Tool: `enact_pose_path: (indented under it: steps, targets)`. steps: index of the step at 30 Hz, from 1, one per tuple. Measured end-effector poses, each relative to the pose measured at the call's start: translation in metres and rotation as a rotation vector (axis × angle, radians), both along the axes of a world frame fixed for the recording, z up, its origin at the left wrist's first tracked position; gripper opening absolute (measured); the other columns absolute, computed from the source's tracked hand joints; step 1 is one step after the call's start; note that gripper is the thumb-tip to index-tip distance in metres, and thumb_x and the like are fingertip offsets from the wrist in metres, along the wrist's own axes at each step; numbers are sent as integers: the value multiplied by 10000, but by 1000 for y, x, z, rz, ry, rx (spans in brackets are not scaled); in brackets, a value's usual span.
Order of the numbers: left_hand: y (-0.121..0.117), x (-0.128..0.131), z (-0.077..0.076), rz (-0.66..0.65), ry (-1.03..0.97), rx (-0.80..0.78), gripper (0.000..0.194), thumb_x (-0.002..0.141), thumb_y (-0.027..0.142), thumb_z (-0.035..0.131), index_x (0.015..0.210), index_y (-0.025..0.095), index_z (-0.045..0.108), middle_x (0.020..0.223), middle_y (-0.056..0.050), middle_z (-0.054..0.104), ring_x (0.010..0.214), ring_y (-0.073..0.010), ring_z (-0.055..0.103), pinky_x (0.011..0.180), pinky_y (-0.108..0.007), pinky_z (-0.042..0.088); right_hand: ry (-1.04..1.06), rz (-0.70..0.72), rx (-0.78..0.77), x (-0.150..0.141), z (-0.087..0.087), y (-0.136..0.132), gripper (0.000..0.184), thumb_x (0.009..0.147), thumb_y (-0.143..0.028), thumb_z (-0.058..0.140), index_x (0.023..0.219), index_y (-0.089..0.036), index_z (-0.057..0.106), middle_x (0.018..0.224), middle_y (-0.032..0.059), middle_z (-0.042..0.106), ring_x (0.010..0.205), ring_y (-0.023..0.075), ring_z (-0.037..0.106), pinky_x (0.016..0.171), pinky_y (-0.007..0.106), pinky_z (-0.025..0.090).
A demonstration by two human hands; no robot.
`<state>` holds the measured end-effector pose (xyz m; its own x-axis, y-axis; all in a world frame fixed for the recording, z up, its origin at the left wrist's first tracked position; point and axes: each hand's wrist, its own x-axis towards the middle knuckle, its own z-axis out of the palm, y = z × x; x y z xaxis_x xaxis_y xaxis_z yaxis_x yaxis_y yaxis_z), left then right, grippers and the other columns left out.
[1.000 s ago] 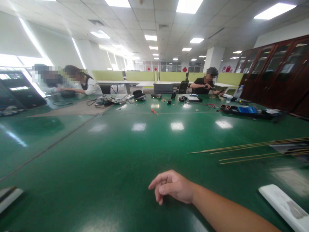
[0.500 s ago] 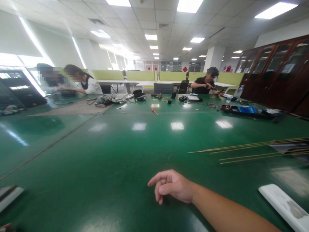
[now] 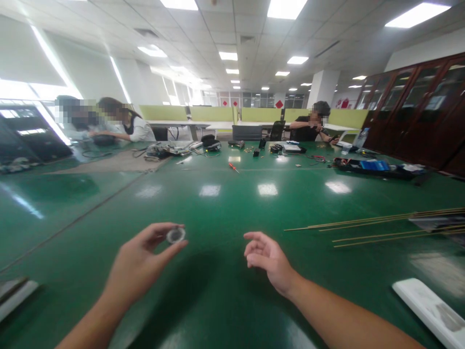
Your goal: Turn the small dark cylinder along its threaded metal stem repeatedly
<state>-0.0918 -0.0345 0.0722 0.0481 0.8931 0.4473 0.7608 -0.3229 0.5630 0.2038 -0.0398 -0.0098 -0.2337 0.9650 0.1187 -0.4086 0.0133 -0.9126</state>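
Note:
My left hand point(image 3: 145, 259) is raised over the green table point(image 3: 218, 208), its thumb and fingers gripping a small round object point(image 3: 176, 235) with a pale, shiny ring-like face. Its exact kind is too small and blurred to tell. Off to the right, my right hand point(image 3: 267, 257) hovers above the tabletop with its fingers loosely curled and apart, holding nothing. A clear gap separates the two hands.
Thin brass-coloured rods point(image 3: 363, 222) lie at the right. A white flat case point(image 3: 428, 310) sits at the lower right, and a screwdriver point(image 3: 233, 167) farther back. A black tray point(image 3: 348, 167) holds a blue item. Several people sit around the far side.
My left hand has come in from the lower left edge, carrying the small round object. My right hand has moved a little up and to the right.

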Motion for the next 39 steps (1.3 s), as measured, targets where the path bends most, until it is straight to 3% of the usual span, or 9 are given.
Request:
enact_pose_path:
  steps: [4,7,11,15,23,30,39]
  targets:
    - [7,67,-13,-360,118,-31,322,904,418,616,1154,218,655,1074,-77,710,973,-227,678,882,-360,566,-82,-198,-16,-1,-7,6,462,642,-133,691,1092,-170,591,804,-18,583,656,108,524,615,233,415]
    - [2,82,-25,-498,185,-24,300,940,341,574,1220,254,634,1127,-72,690,1018,-209,659,908,-319,549,-178,-173,-16,-3,-12,6,507,607,-86,638,1099,-192,572,875,-21,558,616,83,495,580,219,394]
    - [-4,70,-49,-455,139,-9,350,913,336,624,1252,251,599,1141,-73,694,1025,-211,672,916,-311,547,-391,-77,48,-5,-9,-2,490,652,-75,651,1118,-207,578,941,-6,576,608,80,513,587,231,403]
    - [-3,63,-62,-456,69,-6,274,875,302,679,1134,238,617,1042,-44,706,957,-188,682,861,-285,549,-567,-107,160,-6,-3,-12,461,666,-113,744,1096,-214,613,934,-4,617,696,119,564,657,254,443]
    - [2,71,-66,-590,-2,-35,237,879,273,693,1103,257,620,1023,-23,701,922,-160,671,836,-260,519,-655,-132,246,-6,7,-17,328,668,-60,696,961,-203,662,872,-8,627,737,142,597,675,252,462]
    - [-2,71,-69,-517,12,-143,251,867,279,701,1107,286,627,1027,24,707,943,-147,672,856,-249,505,-667,-115,251,-5,8,-18,242,683,-87,703,903,-185,678,804,-10,632,683,133,586,650,241,460]
    - [-8,77,-63,-537,-12,-139,230,859,286,707,1079,263,645,1023,8,713,939,-152,679,853,-248,519,-620,-100,185,-5,6,-17,90,726,-180,714,810,-167,685,743,5,668,682,151,613,636,239,457]
